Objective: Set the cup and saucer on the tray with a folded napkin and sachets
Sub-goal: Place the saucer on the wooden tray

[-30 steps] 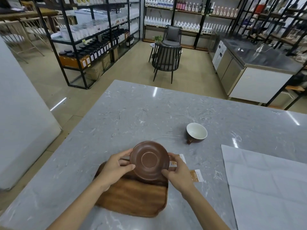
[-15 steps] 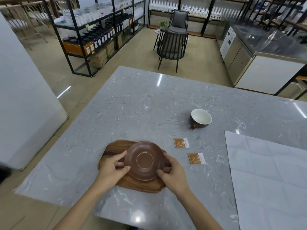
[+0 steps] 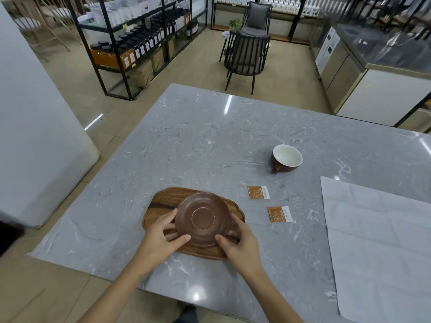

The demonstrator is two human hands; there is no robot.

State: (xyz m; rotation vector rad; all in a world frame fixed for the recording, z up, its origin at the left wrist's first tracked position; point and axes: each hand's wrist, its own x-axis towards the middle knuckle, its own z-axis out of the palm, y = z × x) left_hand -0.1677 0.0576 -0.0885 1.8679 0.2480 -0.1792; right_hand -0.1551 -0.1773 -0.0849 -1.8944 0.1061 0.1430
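Saucer (image 3: 203, 219) sits over the wooden tray (image 3: 163, 200) near the desk's (image 3: 198, 136) front edge, left hand (image 3: 161, 236) and right hand (image 3: 238, 244) clamped on its rim; whether it rests fully I cannot tell. Placing it is the step in hand. Next: release and fetch the empty cup (image 3: 287, 159), the two sachets (image 3: 258, 192) and the unfolded napkin (image 3: 377, 241).

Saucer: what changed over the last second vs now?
The saucer came down from a raised, tilted hold to lie low over the wooden tray; whether it fully rests there is unclear. The left hand and right hand still grip its edges. The camera shifted too. The cup, both sachets and the unfolded napkin stayed where they were on the table.
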